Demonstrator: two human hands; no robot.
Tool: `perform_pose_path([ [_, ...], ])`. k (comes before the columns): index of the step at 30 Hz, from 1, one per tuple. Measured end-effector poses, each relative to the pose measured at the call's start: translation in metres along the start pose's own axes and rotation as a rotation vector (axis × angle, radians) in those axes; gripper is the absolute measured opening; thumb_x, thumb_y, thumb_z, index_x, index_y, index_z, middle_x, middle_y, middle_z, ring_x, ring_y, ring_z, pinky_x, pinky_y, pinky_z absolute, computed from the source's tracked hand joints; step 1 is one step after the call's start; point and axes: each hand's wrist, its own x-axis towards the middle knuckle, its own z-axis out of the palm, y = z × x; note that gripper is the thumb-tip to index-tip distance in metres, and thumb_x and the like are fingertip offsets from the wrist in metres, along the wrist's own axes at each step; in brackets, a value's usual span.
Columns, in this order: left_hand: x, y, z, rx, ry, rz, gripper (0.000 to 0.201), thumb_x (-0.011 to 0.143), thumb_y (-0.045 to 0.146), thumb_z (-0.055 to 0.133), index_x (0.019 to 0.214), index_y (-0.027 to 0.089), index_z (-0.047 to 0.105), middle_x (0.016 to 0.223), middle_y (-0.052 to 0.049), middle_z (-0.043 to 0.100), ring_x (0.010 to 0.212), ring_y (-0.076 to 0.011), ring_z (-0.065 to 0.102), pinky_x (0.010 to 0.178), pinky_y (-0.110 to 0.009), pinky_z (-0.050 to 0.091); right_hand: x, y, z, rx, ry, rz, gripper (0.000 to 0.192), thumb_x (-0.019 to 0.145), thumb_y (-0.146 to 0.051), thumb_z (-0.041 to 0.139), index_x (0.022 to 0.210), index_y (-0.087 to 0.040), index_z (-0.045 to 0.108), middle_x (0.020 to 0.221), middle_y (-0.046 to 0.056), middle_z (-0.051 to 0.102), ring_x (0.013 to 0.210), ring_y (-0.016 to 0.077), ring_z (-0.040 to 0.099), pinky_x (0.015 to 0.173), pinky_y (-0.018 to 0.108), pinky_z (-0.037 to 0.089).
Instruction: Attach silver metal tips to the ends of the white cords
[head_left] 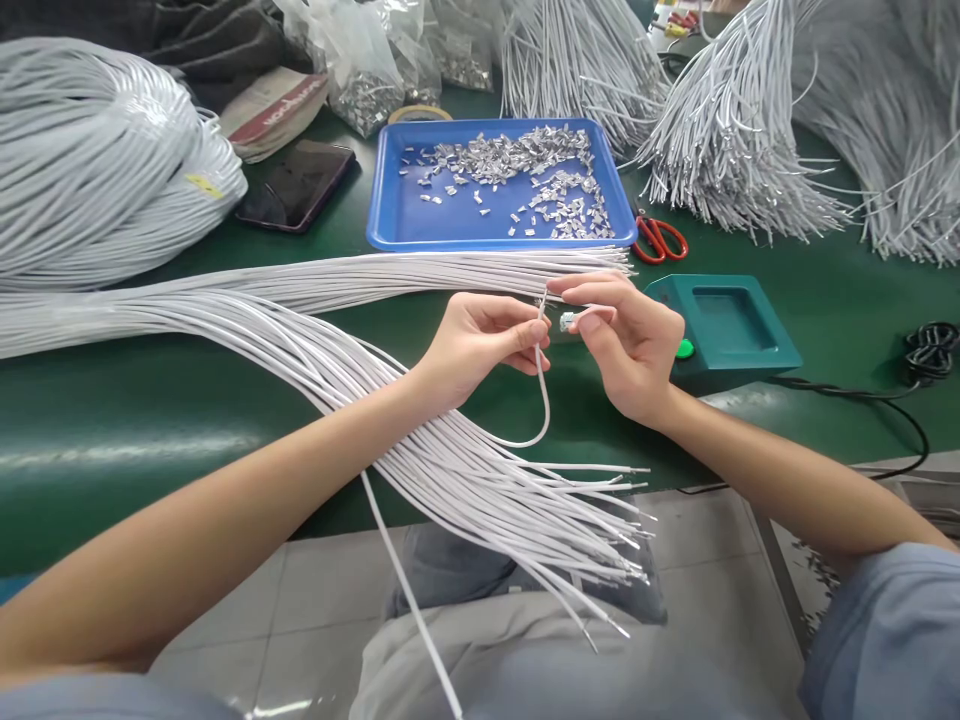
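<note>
While I watch from the head view, the lines run left to right.
Left hand [480, 345]: pinches one wire [541, 390] upright near its tip; the rest loops down toward the bundle [450, 450].
Right hand [626, 345]: fingertips closed on a small clip [568, 321], just beside the wire tip.
Step, as I judge: fitting clip to wire end; next needs fine alignment.
Edges: table edge [225, 540] below; tray [390, 215] behind; green box [724, 325] at right.
Room: open between hands and lap.

cable coil [90, 160]: cut off left | clips in tray [517, 165]: too small | metal piece [567, 321]: part-hidden by fingers
</note>
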Motion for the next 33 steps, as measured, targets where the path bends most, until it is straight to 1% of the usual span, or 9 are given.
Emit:
perform_pose_path([
  [6, 0.0, 0.001, 0.0, 0.013, 0.017, -0.011, 0.038, 0.061, 0.041, 0.089, 0.077, 0.01, 0.073, 0.069, -0.004, 0.072, 0.056, -0.0131, 0.069, 0.052, -0.019, 0.058, 0.001, -0.001, 0.0, -0.018, 0.026, 0.063, 0.015, 0.092, -0.027, 0.056, 0.096, -0.025, 0.07, 0.093, 0.004, 0.073, 0.091, 0.0181, 0.067, 0.061, 0.029, 0.056],
  [9, 0.001, 0.001, 0.0, 0.003, 0.009, -0.005, 0.038, 0.06, 0.041, 0.089, 0.076, 0.01, 0.073, 0.066, -0.003, 0.071, 0.055, -0.0132, 0.069, 0.052, -0.019, 0.058, 0.003, 0.0, 0.001, -0.001, 0.048, 0.127, 0.012, 0.089, -0.028, 0.06, 0.097, -0.024, 0.068, 0.096, 0.003, 0.072, 0.092, 0.0164, 0.066, 0.06, 0.026, 0.056],
  [13, 0.002, 0.0, 0.0, 0.014, -0.004, 0.022, 0.038, 0.058, 0.04, 0.09, 0.075, 0.01, 0.074, 0.062, -0.002, 0.07, 0.054, -0.013, 0.068, 0.051, -0.019, 0.058, 0.007, -0.002, 0.003, 0.04, -0.004, 0.212, 0.02, 0.08, -0.03, 0.069, 0.099, -0.023, 0.064, 0.098, 0.002, 0.07, 0.094, 0.0157, 0.066, 0.058, 0.023, 0.055],
  [15, 0.001, -0.001, 0.001, 0.038, -0.013, 0.035, 0.038, 0.058, 0.04, 0.09, 0.075, 0.01, 0.074, 0.063, -0.003, 0.07, 0.054, -0.0132, 0.068, 0.051, -0.02, 0.058, 0.008, -0.005, 0.004, 0.053, -0.02, 0.246, 0.021, 0.079, -0.029, 0.07, 0.098, -0.023, 0.064, 0.093, 0.001, 0.069, 0.09, 0.015, 0.066, 0.056, 0.022, 0.055],
  [18, 0.001, -0.001, 0.002, 0.074, -0.024, 0.055, 0.038, 0.059, 0.042, 0.089, 0.075, 0.01, 0.074, 0.064, -0.003, 0.071, 0.055, -0.0138, 0.069, 0.051, -0.021, 0.058, 0.008, -0.009, 0.005, 0.046, -0.005, 0.287, 0.018, 0.079, -0.024, 0.07, 0.095, -0.023, 0.063, 0.084, -0.001, 0.066, 0.081, 0.0127, 0.066, 0.055, 0.022, 0.054],
  [21, 0.0, -0.001, 0.004, 0.099, -0.014, 0.081, 0.04, 0.057, 0.043, 0.09, 0.073, 0.01, 0.074, 0.063, -0.003, 0.07, 0.054, -0.0134, 0.068, 0.05, -0.021, 0.057, 0.009, -0.011, 0.005, 0.038, 0.014, 0.309, 0.017, 0.078, -0.021, 0.07, 0.092, -0.023, 0.063, 0.078, -0.003, 0.064, 0.075, 0.0112, 0.065, 0.055, 0.023, 0.053],
  [23, 0.0, -0.001, 0.005, 0.11, -0.004, 0.095, 0.04, 0.055, 0.043, 0.09, 0.07, 0.009, 0.073, 0.061, -0.002, 0.069, 0.053, -0.0131, 0.067, 0.05, -0.021, 0.057, 0.011, -0.012, 0.004, 0.049, 0.013, 0.357, 0.017, 0.076, -0.019, 0.071, 0.09, -0.024, 0.062, 0.075, -0.004, 0.063, 0.073, 0.0113, 0.065, 0.055, 0.023, 0.052],
  [28, 0.001, -0.001, 0.007, 0.112, 0.021, 0.103, 0.038, 0.054, 0.039, 0.092, 0.068, 0.009, 0.073, 0.06, -0.002, 0.068, 0.052, -0.0118, 0.066, 0.05, -0.02, 0.056, 0.015, -0.011, 0.002, 0.23, -0.021, 0.546, 0.021, 0.07, -0.015, 0.069, 0.087, -0.023, 0.061, 0.063, -0.007, 0.057, 0.065, 0.0106, 0.064, 0.057, 0.025, 0.052],
  [33, -0.001, -0.002, 0.007, 0.07, -0.002, 0.113, 0.035, 0.056, 0.036, 0.091, 0.07, 0.01, 0.074, 0.064, -0.002, 0.07, 0.055, -0.0124, 0.068, 0.053, -0.021, 0.058, 0.016, -0.015, 0.003, 0.384, -0.002, 0.657, 0.021, 0.067, -0.014, 0.069, 0.085, -0.021, 0.059, 0.064, -0.007, 0.057, 0.059, 0.0074, 0.058, 0.054, 0.023, 0.048],
])
